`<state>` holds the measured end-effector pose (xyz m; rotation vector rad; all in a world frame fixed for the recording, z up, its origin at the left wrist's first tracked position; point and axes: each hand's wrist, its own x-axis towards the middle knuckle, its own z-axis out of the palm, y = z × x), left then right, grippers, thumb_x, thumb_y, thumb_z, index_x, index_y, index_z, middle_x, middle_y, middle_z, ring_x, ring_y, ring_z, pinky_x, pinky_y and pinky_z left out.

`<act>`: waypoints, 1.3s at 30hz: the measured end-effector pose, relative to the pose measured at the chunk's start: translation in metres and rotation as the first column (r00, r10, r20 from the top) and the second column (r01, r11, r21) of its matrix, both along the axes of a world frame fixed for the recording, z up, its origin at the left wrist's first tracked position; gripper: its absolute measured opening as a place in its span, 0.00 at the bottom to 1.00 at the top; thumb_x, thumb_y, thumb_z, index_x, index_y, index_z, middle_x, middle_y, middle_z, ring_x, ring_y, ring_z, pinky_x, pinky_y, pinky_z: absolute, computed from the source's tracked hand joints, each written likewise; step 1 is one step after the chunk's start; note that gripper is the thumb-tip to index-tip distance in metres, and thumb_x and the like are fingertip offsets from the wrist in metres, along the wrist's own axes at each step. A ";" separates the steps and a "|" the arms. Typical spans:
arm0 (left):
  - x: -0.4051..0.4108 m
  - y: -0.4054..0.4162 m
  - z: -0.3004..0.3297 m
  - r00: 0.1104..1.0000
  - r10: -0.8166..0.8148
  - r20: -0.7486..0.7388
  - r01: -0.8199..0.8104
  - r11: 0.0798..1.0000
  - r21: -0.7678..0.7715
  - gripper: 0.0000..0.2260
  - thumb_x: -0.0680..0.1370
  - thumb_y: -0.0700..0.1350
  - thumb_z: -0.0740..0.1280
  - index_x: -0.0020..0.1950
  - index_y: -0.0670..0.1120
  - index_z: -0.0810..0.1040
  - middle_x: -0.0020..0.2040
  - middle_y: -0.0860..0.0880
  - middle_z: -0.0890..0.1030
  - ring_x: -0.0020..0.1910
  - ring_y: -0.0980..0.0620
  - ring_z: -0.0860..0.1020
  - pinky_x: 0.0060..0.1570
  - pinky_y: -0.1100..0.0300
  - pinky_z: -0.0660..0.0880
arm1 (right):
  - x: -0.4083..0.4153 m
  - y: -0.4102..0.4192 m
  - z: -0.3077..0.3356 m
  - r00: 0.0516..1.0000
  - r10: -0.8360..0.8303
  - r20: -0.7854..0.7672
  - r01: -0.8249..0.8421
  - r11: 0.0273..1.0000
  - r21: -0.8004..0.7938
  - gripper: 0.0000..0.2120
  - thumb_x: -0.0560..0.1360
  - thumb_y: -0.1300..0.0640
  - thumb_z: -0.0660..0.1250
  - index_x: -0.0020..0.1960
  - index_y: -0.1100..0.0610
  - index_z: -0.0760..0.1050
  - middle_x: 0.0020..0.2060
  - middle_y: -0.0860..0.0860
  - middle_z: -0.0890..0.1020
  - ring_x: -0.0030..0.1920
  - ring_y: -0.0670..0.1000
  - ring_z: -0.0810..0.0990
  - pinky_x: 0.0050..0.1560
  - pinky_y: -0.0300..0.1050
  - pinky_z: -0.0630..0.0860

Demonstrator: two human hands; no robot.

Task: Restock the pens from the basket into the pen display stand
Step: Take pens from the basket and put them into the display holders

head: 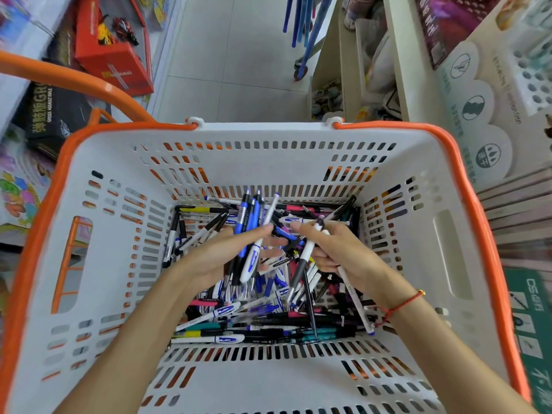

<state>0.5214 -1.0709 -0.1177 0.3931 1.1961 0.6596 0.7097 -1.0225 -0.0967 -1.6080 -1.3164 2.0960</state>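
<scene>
Toy boxes line the floor at left. Inside the white basket, the left hand has its fingers clamped on several blue pens above the loose pens. The right hand grips white pens. A pen display stand stands at far right.

Your left hand covers the lower barrels of the blue pens it grips, so you cannot count them. Your right hand hides the middle of the white pens it holds. The loose pens on the basket floor overlap; their print is too small to read. Both forearms run off the bottom edge. The pen display stand is cut by the right edge and blurred.
</scene>
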 end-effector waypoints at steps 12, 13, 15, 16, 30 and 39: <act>0.001 -0.005 -0.005 0.959 -0.280 0.034 0.279 0.960 0.019 0.19 0.73 0.52 0.72 0.62 0.50 0.78 0.57 0.46 0.83 0.58 0.48 0.81 0.61 0.49 0.76 | -0.013 -0.011 0.004 0.992 -0.119 0.038 0.116 0.991 0.067 0.12 0.76 0.52 0.68 0.50 0.61 0.73 0.26 0.49 0.76 0.18 0.41 0.64 0.21 0.32 0.60; 0.001 -0.004 -0.005 0.969 -0.245 0.038 0.245 0.969 0.015 0.18 0.73 0.50 0.71 0.62 0.49 0.78 0.56 0.47 0.84 0.56 0.49 0.82 0.56 0.52 0.79 | -0.012 -0.009 0.002 0.993 -0.119 0.029 0.117 0.992 0.041 0.13 0.78 0.51 0.67 0.50 0.62 0.73 0.26 0.47 0.77 0.18 0.42 0.62 0.21 0.33 0.58; -0.001 -0.004 -0.004 0.975 -0.219 0.026 0.218 0.976 0.024 0.14 0.75 0.46 0.69 0.60 0.47 0.78 0.52 0.49 0.85 0.51 0.53 0.84 0.45 0.60 0.81 | -0.010 -0.005 -0.001 0.993 -0.117 -0.011 0.117 0.993 -0.013 0.16 0.81 0.50 0.62 0.53 0.64 0.75 0.32 0.47 0.80 0.19 0.43 0.58 0.22 0.34 0.57; -0.002 -0.004 -0.002 0.975 -0.221 0.021 0.220 0.975 0.028 0.14 0.75 0.46 0.69 0.60 0.47 0.79 0.52 0.51 0.85 0.51 0.55 0.84 0.42 0.63 0.80 | -0.009 -0.003 -0.002 0.991 -0.135 -0.019 0.135 0.991 -0.026 0.17 0.82 0.50 0.59 0.55 0.64 0.76 0.35 0.49 0.81 0.20 0.44 0.57 0.21 0.34 0.56; 0.006 -0.005 -0.004 0.982 -0.091 0.164 0.129 0.963 -0.236 0.19 0.72 0.46 0.71 0.62 0.42 0.77 0.53 0.44 0.84 0.49 0.49 0.84 0.58 0.52 0.77 | 0.001 0.008 0.013 0.604 -0.657 -0.451 0.757 0.650 0.066 0.08 0.73 0.62 0.53 0.36 0.55 0.59 0.31 0.48 0.64 0.33 0.47 0.63 0.37 0.39 0.64; 0.010 -0.005 -0.011 0.944 0.171 0.281 -0.094 0.959 -0.268 0.19 0.71 0.50 0.75 0.57 0.42 0.83 0.59 0.39 0.81 0.59 0.41 0.79 0.62 0.48 0.73 | -0.021 -0.030 0.009 0.897 -0.268 -0.351 0.392 0.848 0.357 0.09 0.62 0.59 0.59 0.40 0.53 0.61 0.40 0.47 0.69 0.43 0.49 0.69 0.48 0.40 0.68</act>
